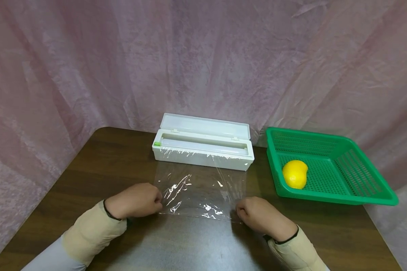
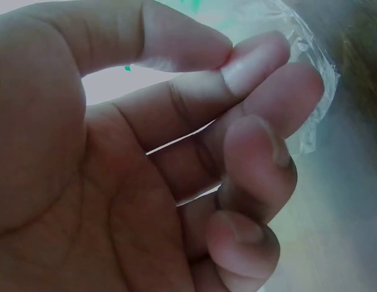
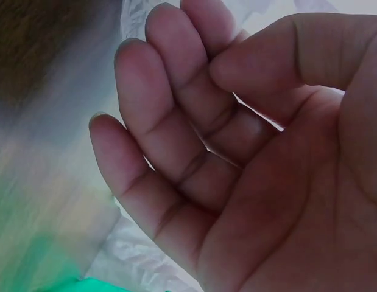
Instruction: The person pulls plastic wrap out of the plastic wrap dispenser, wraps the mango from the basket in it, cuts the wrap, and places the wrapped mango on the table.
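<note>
Pink curtain (image 1: pixel 203 56) hangs behind our landmark, the white wrap box (image 1: pixel 200 160), with dark wooden table (image 1: pixel 112 158) under it. From my remote seat I see the box's lid (image 1: pixel 205 126) up, and clear film (image 1: pixel 198 192) running out in front of the box toward the person. Left hand (image 1: pixel 135 199) pinches the film's near left corner, thumb to finger; right hand (image 1: pixel 262 216) pinches the near right one. Right of the box, green basket (image 1: pixel 274 169), yellow fruit (image 1: pixel 295 174) inside! I call this the drawing-out step; the next move, I judge, wants both pinches level and the sheet taut.
</note>
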A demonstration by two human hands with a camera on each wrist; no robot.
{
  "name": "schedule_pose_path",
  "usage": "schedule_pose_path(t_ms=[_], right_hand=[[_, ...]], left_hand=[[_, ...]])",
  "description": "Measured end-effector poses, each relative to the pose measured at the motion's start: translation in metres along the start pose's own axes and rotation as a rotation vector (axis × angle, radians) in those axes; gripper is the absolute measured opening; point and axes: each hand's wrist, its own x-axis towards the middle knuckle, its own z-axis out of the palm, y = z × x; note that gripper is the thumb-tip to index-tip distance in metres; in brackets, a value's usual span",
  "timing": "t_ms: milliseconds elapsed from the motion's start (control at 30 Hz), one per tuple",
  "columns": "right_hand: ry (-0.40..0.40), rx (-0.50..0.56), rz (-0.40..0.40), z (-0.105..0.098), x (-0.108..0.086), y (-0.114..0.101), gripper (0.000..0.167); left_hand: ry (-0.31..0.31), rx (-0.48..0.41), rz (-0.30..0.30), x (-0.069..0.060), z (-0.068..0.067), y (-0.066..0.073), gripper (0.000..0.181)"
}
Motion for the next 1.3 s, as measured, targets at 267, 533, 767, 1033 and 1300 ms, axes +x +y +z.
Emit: schedule_pose_path(t_ms=[267,533,767,1033,1300], right_hand=[[0.05,0.001,-0.003,-0.003,0.002,0.001,0.027],[0.091,-0.028,-0.003,-0.002,0.002,0.002,0.011],[0.109,-0.042,-0.001,-0.003,0.004,0.002,0.006],[0.165,-0.012,-0.011,-0.009,0.006,-0.001,0.004],[0.255,-0.022,-0.006,-0.018,0.005,-0.004,0.01]], left_hand=[[0.017,-0.007,-0.018,0.001,-0.005,0.0,0.027],[0.104,-0.026,0.019,0.005,-0.003,-0.002,0.031],[0.16,-0.011,0.061,0.011,-0.002,-0.006,0.022],[0.167,-0.055,0.016,0.011,-0.01,-0.007,0.012],[0.235,-0.052,0.017,0.017,-0.013,-0.003,0.014]])
